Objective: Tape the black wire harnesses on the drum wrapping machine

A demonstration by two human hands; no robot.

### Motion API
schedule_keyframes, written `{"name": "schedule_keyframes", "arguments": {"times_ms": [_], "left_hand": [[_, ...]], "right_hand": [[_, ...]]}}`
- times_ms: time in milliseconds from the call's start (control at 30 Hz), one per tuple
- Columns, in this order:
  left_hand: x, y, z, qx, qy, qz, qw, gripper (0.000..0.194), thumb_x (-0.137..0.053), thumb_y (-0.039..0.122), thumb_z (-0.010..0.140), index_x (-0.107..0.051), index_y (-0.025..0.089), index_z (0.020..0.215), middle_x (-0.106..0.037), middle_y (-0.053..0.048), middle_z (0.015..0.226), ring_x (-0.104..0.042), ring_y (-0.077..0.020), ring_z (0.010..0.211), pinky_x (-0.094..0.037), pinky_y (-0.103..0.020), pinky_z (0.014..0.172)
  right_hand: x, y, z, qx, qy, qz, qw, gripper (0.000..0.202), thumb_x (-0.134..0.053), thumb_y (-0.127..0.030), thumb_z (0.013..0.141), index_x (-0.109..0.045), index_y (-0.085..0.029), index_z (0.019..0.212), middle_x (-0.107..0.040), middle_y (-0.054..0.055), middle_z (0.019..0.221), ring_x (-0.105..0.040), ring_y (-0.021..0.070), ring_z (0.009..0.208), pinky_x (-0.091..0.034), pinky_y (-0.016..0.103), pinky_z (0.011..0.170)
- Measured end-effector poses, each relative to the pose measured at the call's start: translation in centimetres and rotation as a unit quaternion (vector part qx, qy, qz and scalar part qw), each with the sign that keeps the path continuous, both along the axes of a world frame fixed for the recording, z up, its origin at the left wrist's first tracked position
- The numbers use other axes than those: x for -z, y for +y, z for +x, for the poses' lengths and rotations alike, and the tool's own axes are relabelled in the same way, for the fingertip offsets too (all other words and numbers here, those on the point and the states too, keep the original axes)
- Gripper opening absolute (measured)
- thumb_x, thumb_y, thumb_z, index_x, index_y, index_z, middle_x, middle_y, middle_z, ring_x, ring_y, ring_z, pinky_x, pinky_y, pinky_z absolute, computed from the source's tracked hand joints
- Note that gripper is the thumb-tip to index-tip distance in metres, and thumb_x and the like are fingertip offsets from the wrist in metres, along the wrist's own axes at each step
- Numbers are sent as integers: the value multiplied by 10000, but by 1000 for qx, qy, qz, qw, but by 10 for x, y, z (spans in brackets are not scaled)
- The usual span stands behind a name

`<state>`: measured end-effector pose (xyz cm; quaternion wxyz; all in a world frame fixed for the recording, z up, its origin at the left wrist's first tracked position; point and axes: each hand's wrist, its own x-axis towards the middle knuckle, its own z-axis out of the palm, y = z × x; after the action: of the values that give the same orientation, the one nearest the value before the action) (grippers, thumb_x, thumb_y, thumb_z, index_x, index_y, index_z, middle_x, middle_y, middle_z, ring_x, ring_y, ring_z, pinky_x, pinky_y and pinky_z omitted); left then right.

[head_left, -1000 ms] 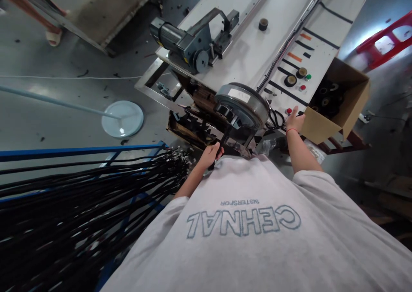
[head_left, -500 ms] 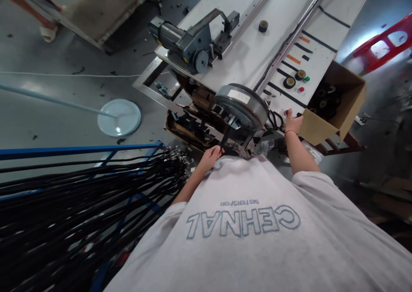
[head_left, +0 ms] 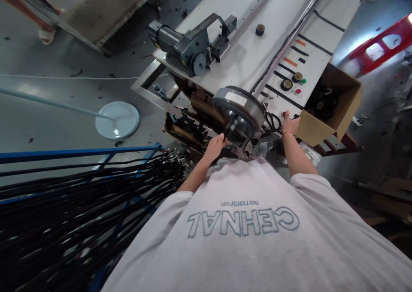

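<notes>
My left hand is closed, pinching a black strip close to the hub of a large round machine wheel. The strip is blurred where it meets the hub. My right hand rests at the near edge of the white bench, a digit on a red button and the other fingers partly hidden. Nearby on the bench are two rolls of black tape, another red button and a green button.
A motor unit stands on the bench's left part, and a third tape roll lies farther back. The cardboard box at right holds dark rolls. Many black cables hang on a blue rack at left. A person's foot shows far left.
My left hand has moved up and slightly right, closer to the wheel hub, with the black strip in its fingers. My right hand stays at the red button.
</notes>
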<state>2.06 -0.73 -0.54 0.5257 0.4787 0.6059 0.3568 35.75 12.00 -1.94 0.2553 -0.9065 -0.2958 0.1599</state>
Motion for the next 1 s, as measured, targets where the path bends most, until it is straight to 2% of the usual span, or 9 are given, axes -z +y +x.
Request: {"name": "schedule_keyframes", "arguments": {"times_ms": [267, 367, 400, 467, 567, 633, 733, 833, 1000], "left_hand": [[-12, 19, 4, 29, -94, -63, 993, 535, -439, 671, 927, -558, 174, 773, -391, 70, 489, -378, -86, 438, -368, -232, 486], [-13, 14, -2, 11, -122, -67, 990, 537, -436, 679, 921, -577, 169, 827, -496, 41, 539, -452, -99, 477, -424, -243, 533], [-12, 10, -7, 27, -124, -65, 990, 535, -450, 677, 914, -595, 166, 850, -559, 18, 580, -510, -114, 525, -460, -255, 580], [-11, -2, -21, 103, -104, -68, 987, 528, -478, 662, 900, -640, 161, 860, -673, -35, 705, -618, -156, 680, -513, -289, 726], [-8, -28, -39, 190, -49, -78, 977, 524, -455, 630, 908, -688, 163, 858, -740, -77, 886, -666, -203, 877, -508, -329, 894], [-6, -44, -42, 175, -12, -75, 982, 512, -432, 604, 919, -690, 163, 886, -745, -85, 935, -669, -213, 914, -502, -339, 921], [-7, -54, -35, 92, 19, -61, 994, 505, -390, 577, 940, -665, 154, 922, -743, -85, 868, -678, -204, 845, -517, -331, 872], [-11, -48, -22, 29, 15, -41, 999, 501, -377, 570, 950, -647, 149, 929, -731, -73, 789, -678, -184, 741, -531, -304, 785], [-20, -26, -5, 8, 23, -18, 1000, 462, -406, 540, 960, -661, 156, 917, -744, -64, 799, -683, -172, 701, -531, -285, 744]], "right_hand": [[5, 2, 0, -1, -23, -21, 1000, 719, -482, -617, 934, -442, -58, 1383, -502, 298, 1388, -515, 397, 1300, -384, 559, 1082], [6, 3, 0, 0, -23, -18, 1000, 717, -410, -647, 949, -445, -71, 1376, -498, 299, 1390, -510, 396, 1307, -384, 559, 1080], [6, 3, 1, -2, -22, -19, 1000, 722, -388, -656, 953, -442, -74, 1378, -496, 298, 1392, -508, 393, 1311, -386, 557, 1079], [6, 2, 2, -8, -22, -23, 999, 729, -401, -660, 948, -431, -74, 1382, -496, 293, 1392, -503, 388, 1319, -388, 549, 1080], [5, 3, 4, -19, -24, -24, 999, 713, -497, -616, 931, -425, -67, 1380, -499, 281, 1398, -495, 375, 1330, -381, 528, 1099], [4, 3, 5, -23, -21, -22, 999, 692, -513, -586, 935, -423, -64, 1380, -503, 277, 1397, -492, 363, 1337, -380, 517, 1109], [3, 3, 6, -31, -18, -21, 999, 679, -507, -569, 945, -413, -66, 1391, -499, 281, 1400, -480, 352, 1354, -379, 513, 1117], [1, 3, 5, -30, -19, -19, 999, 686, -512, -569, 941, -417, -62, 1392, -497, 285, 1407, -483, 357, 1352, -382, 513, 1115], [-4, 2, 1, -28, -18, -22, 999, 693, -521, -564, 932, -425, -48, 1385, -511, 285, 1396, -501, 352, 1335, -386, 485, 1111]]}}
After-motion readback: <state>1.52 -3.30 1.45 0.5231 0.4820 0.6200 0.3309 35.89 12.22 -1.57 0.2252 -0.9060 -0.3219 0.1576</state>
